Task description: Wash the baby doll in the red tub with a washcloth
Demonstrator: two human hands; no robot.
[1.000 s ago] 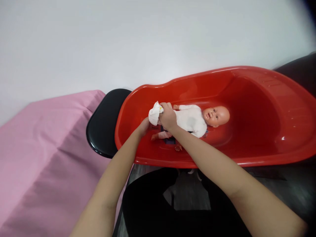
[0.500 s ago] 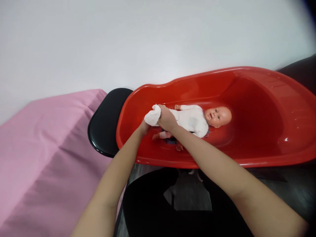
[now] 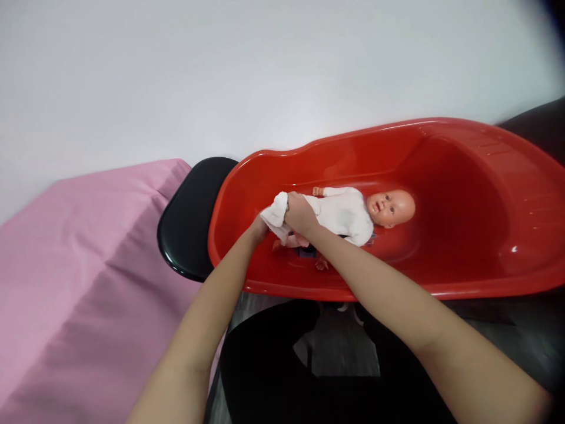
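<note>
A baby doll [image 3: 346,213] in a white top lies on its back in a red baby bathtub [image 3: 459,288], head to the right. Over its lower legs, my right hand [image 3: 302,214] is closed on a white cloth [image 3: 278,212]. The cloth bunches at the fingers and hangs toward the left. Just beyond it, my left hand [image 3: 260,229] curls in at the doll's foot end. Its fingers are mostly hidden behind the cloth, so what they grip is not visible. One bare doll foot shows below the cloth.
Left of the tub sits a glossy black rounded surface [image 3: 189,218], beside a pink-covered surface [image 3: 88,247]. A white wall [image 3: 265,70] rises behind the tub. Dark seat-like shapes [image 3: 265,353] and the floor [image 3: 344,347] lie below its near edge.
The cloth has opened out and now drapes lower, over more of the doll's legs. My right hand has shifted slightly down; the left has barely moved.
</note>
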